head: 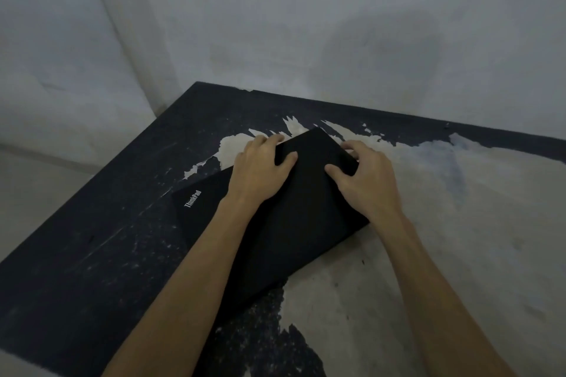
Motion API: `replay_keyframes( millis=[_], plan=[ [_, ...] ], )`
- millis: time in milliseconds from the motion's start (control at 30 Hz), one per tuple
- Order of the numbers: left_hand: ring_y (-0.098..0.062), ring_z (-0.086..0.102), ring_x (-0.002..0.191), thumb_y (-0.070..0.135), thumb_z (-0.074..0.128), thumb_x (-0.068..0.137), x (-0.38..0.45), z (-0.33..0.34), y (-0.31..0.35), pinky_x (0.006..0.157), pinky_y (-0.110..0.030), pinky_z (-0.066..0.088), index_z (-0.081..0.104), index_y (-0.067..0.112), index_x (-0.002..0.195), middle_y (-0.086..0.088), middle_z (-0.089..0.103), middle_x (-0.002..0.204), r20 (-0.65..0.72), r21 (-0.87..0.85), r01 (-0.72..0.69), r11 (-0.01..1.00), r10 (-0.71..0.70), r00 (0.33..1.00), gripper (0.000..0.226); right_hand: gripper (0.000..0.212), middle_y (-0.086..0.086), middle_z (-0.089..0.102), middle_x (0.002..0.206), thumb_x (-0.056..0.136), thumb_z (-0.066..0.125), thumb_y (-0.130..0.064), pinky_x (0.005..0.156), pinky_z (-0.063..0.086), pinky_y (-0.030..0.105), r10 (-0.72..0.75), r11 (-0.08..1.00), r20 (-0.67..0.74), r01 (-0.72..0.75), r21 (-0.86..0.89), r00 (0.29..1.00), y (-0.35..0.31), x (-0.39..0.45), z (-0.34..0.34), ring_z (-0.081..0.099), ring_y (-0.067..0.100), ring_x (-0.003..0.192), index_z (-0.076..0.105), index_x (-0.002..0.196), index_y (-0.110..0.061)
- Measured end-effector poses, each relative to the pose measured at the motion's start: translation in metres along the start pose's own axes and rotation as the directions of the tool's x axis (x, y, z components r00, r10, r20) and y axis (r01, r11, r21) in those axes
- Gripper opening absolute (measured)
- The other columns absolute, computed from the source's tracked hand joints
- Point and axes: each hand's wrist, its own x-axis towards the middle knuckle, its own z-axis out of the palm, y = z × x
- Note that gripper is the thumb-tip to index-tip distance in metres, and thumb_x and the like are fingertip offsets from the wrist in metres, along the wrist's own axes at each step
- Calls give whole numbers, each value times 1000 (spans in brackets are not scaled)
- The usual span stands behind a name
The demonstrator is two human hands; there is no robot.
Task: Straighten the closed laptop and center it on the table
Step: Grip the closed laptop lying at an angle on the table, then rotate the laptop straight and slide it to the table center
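Both hands grip the closed ThinkPad laptop point(275, 217) at its far corner, left hand point(260, 167) and right hand point(364, 180) curled over adjoining edges, yet it lies skewed on the worn table point(92, 254), so straightening and centering seem unfinished.

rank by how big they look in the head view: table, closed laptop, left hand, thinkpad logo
1. table, fills most of the lower frame
2. closed ThinkPad laptop, lying askew on it
3. left hand, gripping the laptop's far end; the right hand looks about the same size
4. ThinkPad logo, smallest

One laptop point(294, 214), one table point(92, 254), two hands: left hand point(260, 174), right hand point(364, 180).
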Motion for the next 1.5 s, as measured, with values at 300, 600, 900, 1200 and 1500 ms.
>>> replay_keyframes(
  millis=[300, 600, 900, 1200, 1500],
  plan=[
    [-27, 66, 76, 59, 46, 102, 30, 6, 8, 63, -37, 46, 66, 9, 87, -6, 69, 83, -20, 68, 107, 992, -106, 994, 56, 50, 1, 69, 125, 87, 76, -37, 93, 45, 34, -45, 999, -23, 45, -20, 999, -2, 3, -4, 58, 22, 120, 62, 132, -23],
    [0, 48, 58, 69, 46, 98, 40, -10, -3, 49, -24, 29, 73, 19, 91, 10, 60, 68, -54, -17, 189, 982, -190, 980, 57, 61, -1, 70, 120, 85, 61, -67, 63, 40, 28, 57, 990, 29, -52, -134, 998, 1, 9, -10, 60, 15, 90, 60, 130, -26],
    [-9, 53, 58, 69, 47, 98, 43, -16, -2, 50, -28, 29, 73, 11, 84, -2, 69, 74, 6, -89, 257, 962, -258, 966, 65, 36, -8, 68, 80, 91, 62, -59, 56, 37, 16, 147, 976, 63, -155, 151, 987, 14, 18, -18, 57, 0, 70, 72, 83, -25],
    [-15, 64, 59, 67, 41, 101, 46, -17, 12, 52, -26, 33, 69, -1, 77, -2, 70, 69, 204, -227, 283, 932, -239, 949, 77, 37, -10, 73, 68, 77, 77, -57, 62, 48, 24, 279, 889, -64, -233, 395, 958, 31, 27, -38, 68, 3, 70, 75, 65, -22],
    [-35, 70, 99, 53, 37, 109, 45, -25, 21, 80, -41, 52, 70, -8, 104, -13, 72, 97, 170, -563, 360, 744, -322, 931, 69, 12, -5, 75, 93, 89, 73, -40, 82, 60, 39, 301, 728, -97, -163, 666, 949, 19, 30, -43, 72, 12, 88, 70, 92, -28]
  ],
)
